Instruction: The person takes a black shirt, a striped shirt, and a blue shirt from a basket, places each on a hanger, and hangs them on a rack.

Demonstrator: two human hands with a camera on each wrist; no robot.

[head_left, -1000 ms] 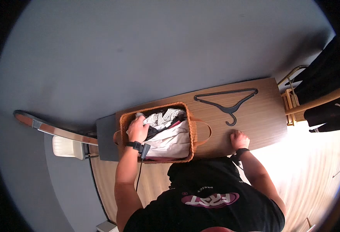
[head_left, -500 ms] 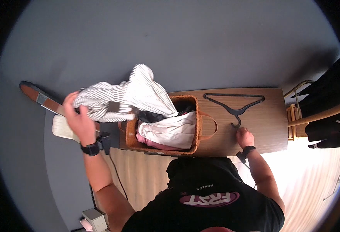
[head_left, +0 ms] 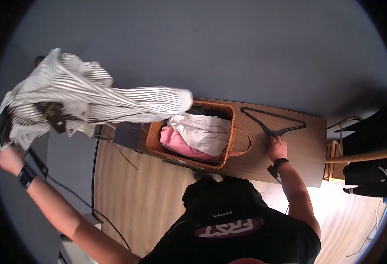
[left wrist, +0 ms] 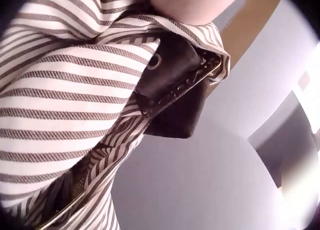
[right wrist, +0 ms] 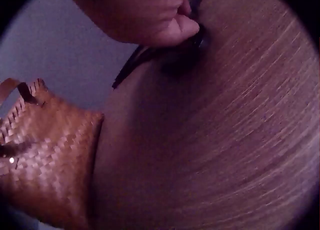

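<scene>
In the head view my left hand [head_left: 9,159], reaching far out to the left, grips a striped white-and-dark garment [head_left: 70,94]. The cloth is stretched across toward the basket, one end hanging over its left rim. Up close in the left wrist view, the garment [left wrist: 65,97] shows a zipper and dark panels [left wrist: 172,69] with metal eyelets and snaps. My right hand [head_left: 278,148] pinches the black hanger [head_left: 290,129] near its hook, which the fingers hide. The hanger lies on the brown wooden table [head_left: 308,152].
A woven basket [head_left: 232,127] with leather handles stands on the table, holding a white garment [head_left: 206,132] and a pink one [head_left: 180,144]. Dark clothes [head_left: 365,178] hang from a wooden rack [head_left: 369,155] at the right. A grey wall rises behind the table.
My left hand has pulled the striped garment up out of the basket and swung it far left. My right hand has moved from the table beside the hanger onto its hook.
</scene>
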